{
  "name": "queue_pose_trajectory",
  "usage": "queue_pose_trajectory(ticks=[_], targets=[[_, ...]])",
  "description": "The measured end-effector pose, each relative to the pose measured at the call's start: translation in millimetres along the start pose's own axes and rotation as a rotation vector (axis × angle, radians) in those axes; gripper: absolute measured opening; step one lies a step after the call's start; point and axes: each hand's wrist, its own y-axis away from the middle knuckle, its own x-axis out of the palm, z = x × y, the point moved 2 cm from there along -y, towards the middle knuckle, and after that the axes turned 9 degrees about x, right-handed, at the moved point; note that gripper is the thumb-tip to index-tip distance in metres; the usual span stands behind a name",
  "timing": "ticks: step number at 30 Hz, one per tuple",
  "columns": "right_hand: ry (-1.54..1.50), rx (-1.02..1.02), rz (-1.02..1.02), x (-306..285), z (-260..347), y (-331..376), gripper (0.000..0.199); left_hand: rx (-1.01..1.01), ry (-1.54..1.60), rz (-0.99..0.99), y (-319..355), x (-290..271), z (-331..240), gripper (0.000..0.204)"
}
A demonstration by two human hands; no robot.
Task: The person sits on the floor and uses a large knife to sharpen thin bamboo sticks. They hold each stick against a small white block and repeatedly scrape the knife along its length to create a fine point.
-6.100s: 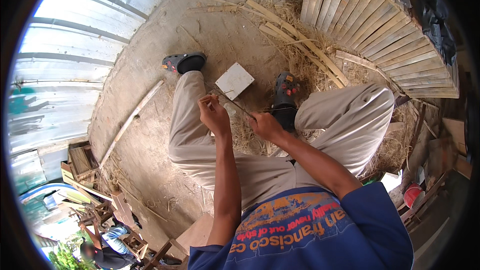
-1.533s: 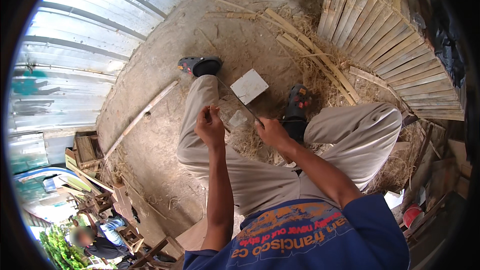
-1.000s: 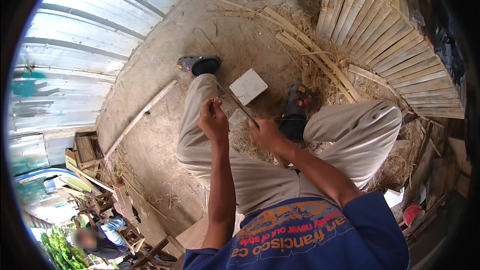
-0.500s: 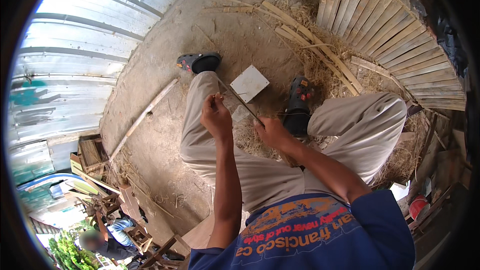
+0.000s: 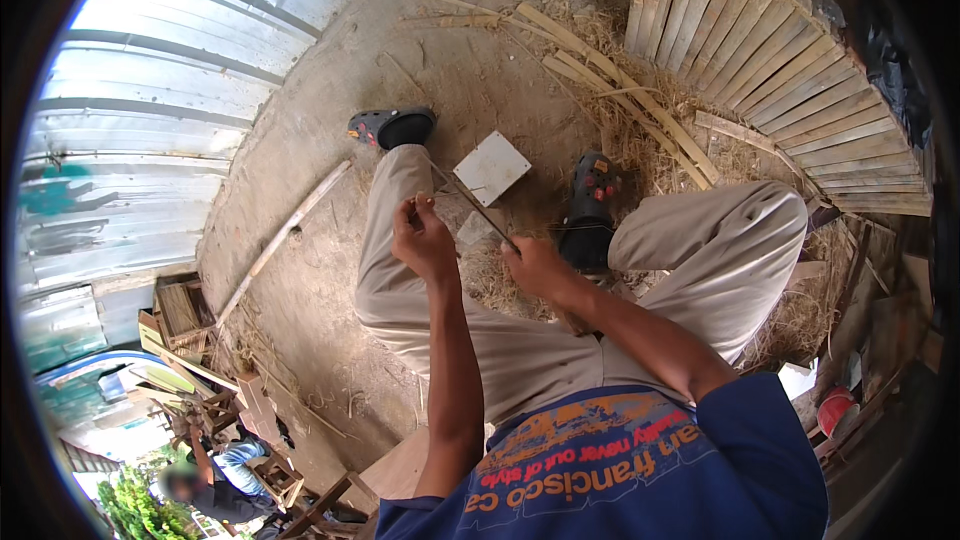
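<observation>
My right hand (image 5: 543,268) is closed round a long, thin, dark knife (image 5: 482,208). Its blade slants up and left, over the ground between my shoes. What looks like its handle continues under my right forearm, mostly hidden. Left of the blade, my left hand (image 5: 422,237) is raised over my left thigh with its fingers pinched together. A thin, pale sliver seems to show at those fingertips, too fine to make out. Beyond the blade, a white square plate (image 5: 492,169) with small holes at its corners lies on the dirt floor.
Long split bamboo strips (image 5: 610,80) and shavings lie ahead to the right, near a slatted bamboo panel (image 5: 760,65). A corrugated metal wall (image 5: 150,110) rises at left, with a wooden pole (image 5: 285,235) on the floor beside it. Another person (image 5: 215,485) sits at lower left.
The whole view has shifted slightly. My left hand has moved a little left and down, away from the blade. My right hand keeps its hold on the knife.
</observation>
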Motion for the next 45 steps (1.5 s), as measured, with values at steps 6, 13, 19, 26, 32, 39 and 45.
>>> queue_pose_trajectory(ticks=[6, 13, 19, 26, 32, 39, 45], targets=[[0.033, -0.076, -0.091, -4.3, -9.6, -9.3, 0.039, 0.044, 0.031, 0.016, 1.5, 3.1, -8.0, 0.013], [0.009, 0.049, -0.009, -6.6, -17.2, -7.8, 0.038, 0.028, 0.012, 0.031, -6.0, 6.6, -8.9, 0.015], [0.129, -0.017, -0.053, -8.5, -42.8, -22.0, 0.039, -0.013, 0.010, 0.052, -3.1, -3.9, 0.1, 0.016], [0.227, 0.039, -0.017, -13.4, -68.0, -40.6, 0.043, 0.136, -0.161, 0.246, -20.2, -19.3, 6.0, 0.020], [0.213, 0.014, -0.054, -5.1, -39.0, -32.9, 0.044, 0.225, -0.344, 0.343, -29.7, -26.8, 4.3, 0.019], [0.105, -0.036, -0.078, 2.0, -0.4, -21.8, 0.042, 0.207, -0.259, 0.185, -11.4, -14.7, -4.2, 0.018], [0.046, -0.093, -0.067, 6.5, -12.2, -11.5, 0.040, 0.191, -0.276, 0.189, -8.1, -13.9, -2.9, 0.019]])
